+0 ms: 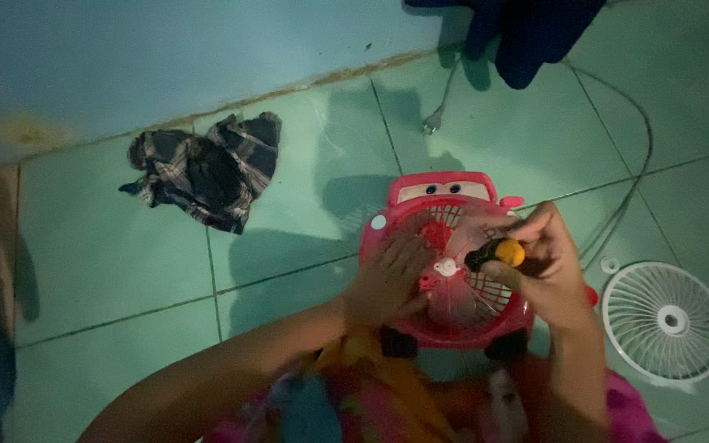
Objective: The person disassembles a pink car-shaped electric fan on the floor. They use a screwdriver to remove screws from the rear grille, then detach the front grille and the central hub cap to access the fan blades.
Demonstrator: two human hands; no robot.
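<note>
Left hand, fingers spread, steadied the red fan; right hand pinched a screwdriver (yellow-handled) beside the hub. Unscrewing judged underway; steady pressure needed.

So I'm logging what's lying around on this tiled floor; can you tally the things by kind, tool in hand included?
Pink car-shaped fan: 1
White fan grille: 1
Screwdriver, held in the right hand: 1
Checked cloth: 1
Grey cord: 1
Small white ring: 1
Total: 6

Glossy red plastic fan, white plastic grille, crumpled checked cloth.
</note>
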